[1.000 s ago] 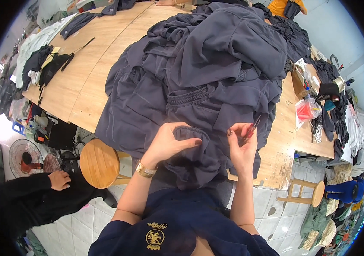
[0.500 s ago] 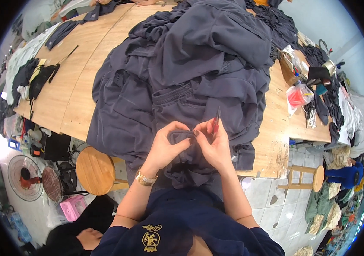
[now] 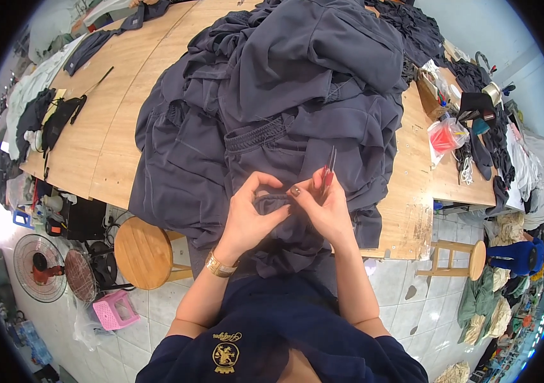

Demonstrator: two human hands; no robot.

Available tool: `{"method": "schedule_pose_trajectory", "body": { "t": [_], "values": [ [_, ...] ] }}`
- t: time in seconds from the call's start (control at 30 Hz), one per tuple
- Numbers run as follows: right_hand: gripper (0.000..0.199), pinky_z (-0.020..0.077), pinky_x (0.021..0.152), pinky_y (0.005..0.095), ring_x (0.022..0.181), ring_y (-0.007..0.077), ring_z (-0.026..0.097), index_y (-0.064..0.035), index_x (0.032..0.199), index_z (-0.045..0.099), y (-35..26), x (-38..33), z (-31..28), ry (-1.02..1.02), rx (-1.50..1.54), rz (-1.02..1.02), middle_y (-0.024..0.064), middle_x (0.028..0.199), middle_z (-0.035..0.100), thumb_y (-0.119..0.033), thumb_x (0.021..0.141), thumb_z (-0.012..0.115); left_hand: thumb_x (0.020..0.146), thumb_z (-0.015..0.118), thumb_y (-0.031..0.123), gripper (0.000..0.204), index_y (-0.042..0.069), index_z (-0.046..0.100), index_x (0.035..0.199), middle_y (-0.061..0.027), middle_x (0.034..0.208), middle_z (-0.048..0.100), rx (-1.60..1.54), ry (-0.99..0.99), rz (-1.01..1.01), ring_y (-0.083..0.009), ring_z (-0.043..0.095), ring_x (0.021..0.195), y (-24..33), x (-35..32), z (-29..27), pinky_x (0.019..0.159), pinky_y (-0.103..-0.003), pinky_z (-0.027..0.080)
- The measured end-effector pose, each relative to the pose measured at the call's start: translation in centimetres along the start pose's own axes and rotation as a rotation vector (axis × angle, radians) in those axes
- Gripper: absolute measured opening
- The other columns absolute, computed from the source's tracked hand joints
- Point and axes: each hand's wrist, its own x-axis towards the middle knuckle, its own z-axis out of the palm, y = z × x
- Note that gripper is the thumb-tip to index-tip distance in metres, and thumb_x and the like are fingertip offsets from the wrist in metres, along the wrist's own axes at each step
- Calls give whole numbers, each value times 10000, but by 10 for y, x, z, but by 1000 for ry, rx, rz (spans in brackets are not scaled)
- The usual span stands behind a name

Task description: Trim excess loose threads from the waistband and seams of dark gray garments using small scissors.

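Note:
A large heap of dark grey garments [image 3: 323, 64] lies on the table in front of me, one with a gathered elastic waistband [image 3: 256, 137]. My left hand [image 3: 249, 207] is curled round a fold of dark grey cloth at the near side of the heap; its thumb and index tips are apart, and the other fingers are partly hidden. Close beside it, my right hand [image 3: 326, 207] holds red-handled thread snips [image 3: 328, 175], blades pointing up and away from me. Its thumb and index finger are pinched together near the cloth; whether they grip a thread is too small to tell.
The wooden table [image 3: 119, 127] spreads to both sides. At right lie a clear bag with something red [image 3: 448, 137] and a box of small items [image 3: 433, 96]. Below stand a round wooden stool [image 3: 143, 253], a pink plastic stool [image 3: 116, 309], a fan [image 3: 40, 268] and another wooden stool [image 3: 476, 260].
My left thumb and index finger have spread wider, and the snips' blades have tilted further upright. The black-sleeved arm and hand of another person at lower left have gone from view.

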Motion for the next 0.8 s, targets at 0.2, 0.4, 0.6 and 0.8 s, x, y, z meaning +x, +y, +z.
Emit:
{"method": "schedule_pose_trajectory", "body": {
  "t": [0.2, 0.4, 0.6, 0.8],
  "values": [
    [274, 478, 715, 227, 774, 89, 568, -71, 853, 344, 2, 1, 0, 45, 94, -112, 77, 841, 603, 55, 849, 587, 754, 672, -43, 366, 14, 520, 1082, 12, 776, 610, -76, 16, -10, -39, 564, 742, 1, -1, 6, 665, -195, 457],
    [220, 460, 679, 218, 746, 77, 544, -68, 862, 357, -4, -3, -12, 74, 48, -203, 56, 838, 575, 11, 889, 561, 767, 672, 28, 272, 20, 637, 1037, -46, 878, 675, -49, -27, -61, -69, 606, 815, 0, -1, 2, 747, -220, 474],
    [283, 348, 554, 242, 615, 106, 363, -24, 869, 401, -5, -19, -37, 4, -398, -60, 49, 688, 428, -277, 968, 481, 773, 663, -2, 221, 0, 657, 994, -37, 898, 673, 37, -15, -25, -76, 606, 823, 1, -1, -2, 770, -221, 473],
    [358, 318, 522, 271, 588, 121, 312, -16, 798, 390, 6, -22, -36, 36, -536, -91, 51, 612, 353, -303, 921, 565, 730, 699, 16, 226, 37, 669, 953, -70, 800, 630, 496, -16, 244, -208, 604, 743, -7, 2, -12, 705, -293, 470]
  ]
}}
